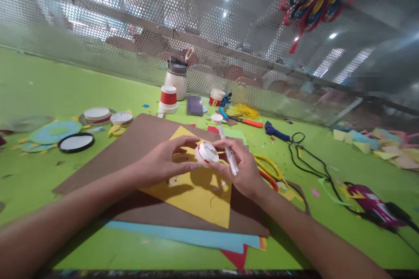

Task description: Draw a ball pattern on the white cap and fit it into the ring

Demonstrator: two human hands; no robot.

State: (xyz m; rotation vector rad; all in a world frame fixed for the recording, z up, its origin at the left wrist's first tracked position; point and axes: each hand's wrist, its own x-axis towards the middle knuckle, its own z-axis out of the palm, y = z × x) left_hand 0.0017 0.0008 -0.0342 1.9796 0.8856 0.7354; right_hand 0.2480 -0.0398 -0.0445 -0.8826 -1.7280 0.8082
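Observation:
Both my hands meet above a yellow sheet of paper (196, 194) that lies on brown card (131, 148). Between their fingertips they hold a small white round tape roll (207, 153) with red marks. My left hand (163, 161) grips the roll from the left. My right hand (240, 165) pinches it from the right and also holds a clear white pen (229, 154) between its fingers, pointing away from me.
Yellow and red scissors (270, 170) lie right of my right hand. A black cable (310, 161) runs to a purple glue gun (373, 207). White jars (168, 99), a bottle (176, 76), paper rings (77, 141) and paper scraps (386, 148) litter the green table (39, 87). A perforated metal wall (131, 30) stands behind.

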